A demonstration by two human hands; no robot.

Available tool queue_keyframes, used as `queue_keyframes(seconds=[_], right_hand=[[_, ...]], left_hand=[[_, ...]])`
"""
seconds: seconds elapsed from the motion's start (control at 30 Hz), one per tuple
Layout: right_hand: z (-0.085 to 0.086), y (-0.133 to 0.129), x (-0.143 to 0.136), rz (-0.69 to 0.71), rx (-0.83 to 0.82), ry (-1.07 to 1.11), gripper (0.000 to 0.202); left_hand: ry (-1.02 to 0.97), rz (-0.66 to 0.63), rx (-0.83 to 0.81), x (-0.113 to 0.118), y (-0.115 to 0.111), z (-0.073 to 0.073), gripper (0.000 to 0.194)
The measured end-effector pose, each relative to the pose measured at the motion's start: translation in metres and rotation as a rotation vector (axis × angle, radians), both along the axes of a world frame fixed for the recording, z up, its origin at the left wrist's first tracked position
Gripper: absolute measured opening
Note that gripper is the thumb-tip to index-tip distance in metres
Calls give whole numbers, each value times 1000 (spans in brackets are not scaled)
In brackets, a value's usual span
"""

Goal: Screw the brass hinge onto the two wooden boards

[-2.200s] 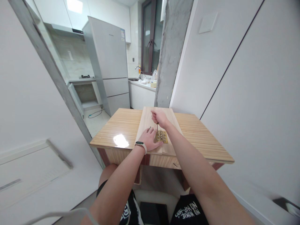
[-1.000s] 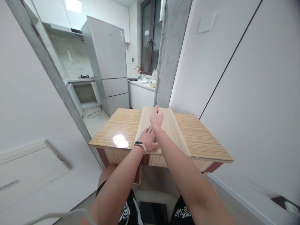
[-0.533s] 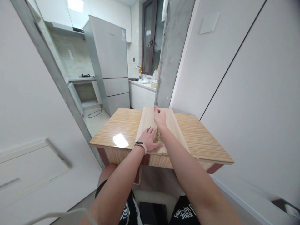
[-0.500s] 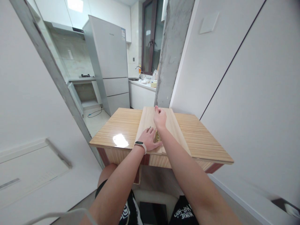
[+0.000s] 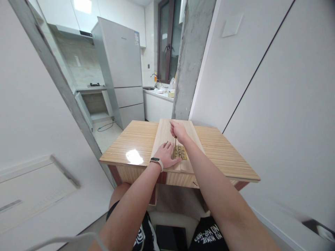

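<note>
A brass hinge [image 5: 183,152] lies opened flat across the seam between two pale wooden boards [image 5: 164,128]. My right hand [image 5: 179,131] is closed around a screwdriver [image 5: 175,141]; its thin shaft points down to the hinge's left leaf, and its handle is mostly hidden in the fist. My left hand [image 5: 165,155] lies flat on the left board with fingers stretched, its thumb along the hinge's lower left edge. By its fingertips there is a small metal piece [image 5: 166,142], too small to make out clearly.
The boards rest on a striped wooden table [image 5: 225,153] with a drawer front below. A dark flat object [image 5: 171,237] lies between my legs. Walls stand close on both sides. Beyond are a fridge [image 5: 125,55], a sink [image 5: 149,88] and a floor cable [image 5: 105,127].
My right hand has turned and shifted slightly, with its forearm swung right. More of the hinge and the screwdriver shaft now show. My left hand stays in place.
</note>
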State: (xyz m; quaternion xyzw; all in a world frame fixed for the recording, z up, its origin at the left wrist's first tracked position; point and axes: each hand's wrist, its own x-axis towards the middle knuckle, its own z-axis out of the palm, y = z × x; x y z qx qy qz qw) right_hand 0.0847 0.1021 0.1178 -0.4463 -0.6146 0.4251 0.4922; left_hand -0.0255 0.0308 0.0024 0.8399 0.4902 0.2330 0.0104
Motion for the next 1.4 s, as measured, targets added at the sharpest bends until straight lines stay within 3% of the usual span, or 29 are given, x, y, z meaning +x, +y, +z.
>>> queue_keyframes(seconds=[0.07, 0.2, 0.3, 0.47, 0.8, 1.0, 1.17, 1.3, 1.4], right_hand=[[-1, 3, 3, -24, 29, 41, 47], [-3, 5, -1, -339, 133, -75, 54], [1, -1, -5, -499, 170, -285, 58], [14, -17, 1, -539, 249, -778, 47], [54, 3, 24, -256, 116, -1212, 28], [53, 19, 29, -1, 114, -1347, 43], [55, 23, 35, 53, 247, -1393, 52], [63, 13, 35, 79, 241, -1400, 48], [66, 4, 36, 105, 255, -1441, 34]], left_hand=[[-4, 3, -6, 0, 0, 0, 98], [-3, -5, -13, 0, 1, 0, 97], [0, -12, -10, 0, 1, 0, 97], [-1, -10, -6, 1, 0, 2, 97], [-8, 5, -21, 1, -2, 2, 97], [-17, 2, -13, 1, -3, 4, 99], [-13, 1, -17, 1, -3, 4, 97], [-9, -3, -18, 0, -2, 3, 97], [-6, -2, -19, 0, -2, 2, 98]])
